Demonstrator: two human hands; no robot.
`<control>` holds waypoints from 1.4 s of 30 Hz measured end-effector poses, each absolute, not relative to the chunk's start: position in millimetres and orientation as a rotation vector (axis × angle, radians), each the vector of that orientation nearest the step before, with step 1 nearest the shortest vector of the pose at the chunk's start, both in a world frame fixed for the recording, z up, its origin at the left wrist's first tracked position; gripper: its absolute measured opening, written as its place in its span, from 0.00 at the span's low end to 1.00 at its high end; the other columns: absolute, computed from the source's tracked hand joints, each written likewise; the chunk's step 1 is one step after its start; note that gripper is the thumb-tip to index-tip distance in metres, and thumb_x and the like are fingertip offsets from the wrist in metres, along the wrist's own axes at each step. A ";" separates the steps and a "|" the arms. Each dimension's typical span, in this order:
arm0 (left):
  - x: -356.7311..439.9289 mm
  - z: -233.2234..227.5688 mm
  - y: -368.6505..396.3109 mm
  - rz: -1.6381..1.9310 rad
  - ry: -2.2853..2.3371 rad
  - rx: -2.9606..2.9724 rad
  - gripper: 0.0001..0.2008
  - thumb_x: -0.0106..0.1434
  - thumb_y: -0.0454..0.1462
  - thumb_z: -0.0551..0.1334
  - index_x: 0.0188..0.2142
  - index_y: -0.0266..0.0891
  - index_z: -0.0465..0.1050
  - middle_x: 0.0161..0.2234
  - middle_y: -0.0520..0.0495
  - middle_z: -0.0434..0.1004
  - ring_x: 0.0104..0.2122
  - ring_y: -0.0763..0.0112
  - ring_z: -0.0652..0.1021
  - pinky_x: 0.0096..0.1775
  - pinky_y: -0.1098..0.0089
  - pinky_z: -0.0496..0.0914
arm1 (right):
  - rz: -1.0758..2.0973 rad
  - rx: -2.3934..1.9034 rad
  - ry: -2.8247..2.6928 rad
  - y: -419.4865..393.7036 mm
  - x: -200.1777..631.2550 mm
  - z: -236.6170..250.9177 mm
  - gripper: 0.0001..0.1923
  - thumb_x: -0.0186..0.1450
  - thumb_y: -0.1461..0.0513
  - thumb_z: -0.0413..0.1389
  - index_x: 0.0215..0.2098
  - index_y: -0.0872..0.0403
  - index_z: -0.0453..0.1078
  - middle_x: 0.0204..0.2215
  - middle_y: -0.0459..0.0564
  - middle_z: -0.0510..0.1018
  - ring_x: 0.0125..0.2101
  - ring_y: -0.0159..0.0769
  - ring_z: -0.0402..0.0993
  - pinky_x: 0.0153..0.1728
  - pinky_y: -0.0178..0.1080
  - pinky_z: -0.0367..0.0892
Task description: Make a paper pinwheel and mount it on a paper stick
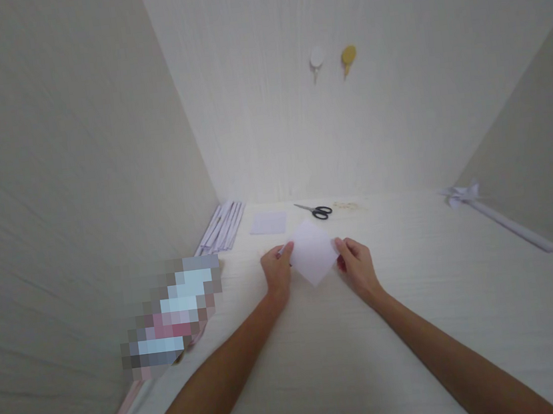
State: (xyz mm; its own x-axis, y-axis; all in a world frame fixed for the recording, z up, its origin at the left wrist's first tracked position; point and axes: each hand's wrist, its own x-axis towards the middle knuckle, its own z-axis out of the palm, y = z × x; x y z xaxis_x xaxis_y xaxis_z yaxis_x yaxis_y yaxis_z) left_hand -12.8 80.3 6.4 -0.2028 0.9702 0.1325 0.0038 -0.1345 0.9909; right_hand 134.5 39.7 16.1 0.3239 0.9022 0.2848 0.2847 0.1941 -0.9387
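A white paper square (312, 253) sits turned like a diamond on the tabletop (422, 323), pinched at its 2 side corners. The left hand (277, 270) grips the left corner with fingers closed on the edge, thumb on top; the right hand (357, 264) closes the same way on the right corner. Both hands rest low, wrists near the tabletop, and the sheet looks slightly raised between them — whether its lower point touches the surface cannot be told.

As for progress, the paper square shows no clear crease; it appears flat and unfolded, or at most folded once into a neat square, so the work seems to be at an early stage with most of the shaping left.

Just beyond the paper square lies a second sheet (268, 222), pale lilac and flat. To the right of that, also beyond the paper square, is a pair of scissors (314, 210) with black handles, blades closed, and past them a small tangle of pale string or rubber bands (347, 205) — too small to tell which. To the far left of the paper square a bundle of long folded paper strips (221, 227) lies against the wall. Well off to the right, a finished-looking paper bow with a long tail (489, 211) lies near the other wall. On the back wall (392, 85) above hang 2 small hooks, 1 white (316, 60) and 1 yellow (349, 57).
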 end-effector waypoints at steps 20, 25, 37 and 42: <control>-7.1 4.1 80.0 1.355 1.255 1.212 0.19 0.49 0.45 0.58 0.11 0.36 0.60 0.11 0.56 0.56 0.14 0.80 0.60 0.18 0.76 0.57 | 0.948 -1.221 -1.225 13.7 159.2 11.0 0.10 0.51 0.57 0.56 0.26 0.56 0.65 0.11 0.39 0.62 0.12 0.26 0.61 0.13 0.30 0.54; -7.6 4.1 83.6 1.421 1.179 1.012 0.21 0.51 0.51 0.54 0.21 0.33 0.69 0.16 0.50 0.68 0.18 0.74 0.70 0.24 0.72 0.65 | 0.954 -1.214 -1.171 12.9 159.8 10.4 0.10 0.51 0.57 0.57 0.26 0.56 0.66 0.12 0.40 0.64 0.12 0.26 0.62 0.13 0.30 0.57; -3.7 2.3 82.6 1.308 1.171 1.164 0.13 0.47 0.43 0.61 0.20 0.34 0.68 0.17 0.53 0.65 0.18 0.80 0.65 0.21 0.76 0.59 | 1.044 -1.249 -1.170 10.9 158.6 10.9 0.12 0.50 0.56 0.57 0.28 0.57 0.66 0.18 0.44 0.69 0.18 0.29 0.68 0.18 0.32 0.66; -4.4 3.4 82.5 1.265 1.166 1.204 0.13 0.48 0.44 0.59 0.21 0.34 0.67 0.17 0.54 0.64 0.18 0.80 0.63 0.20 0.77 0.57 | 1.049 -1.104 -1.179 9.0 161.1 12.2 0.10 0.57 0.59 0.50 0.35 0.54 0.67 0.19 0.42 0.65 0.20 0.26 0.63 0.22 0.32 0.66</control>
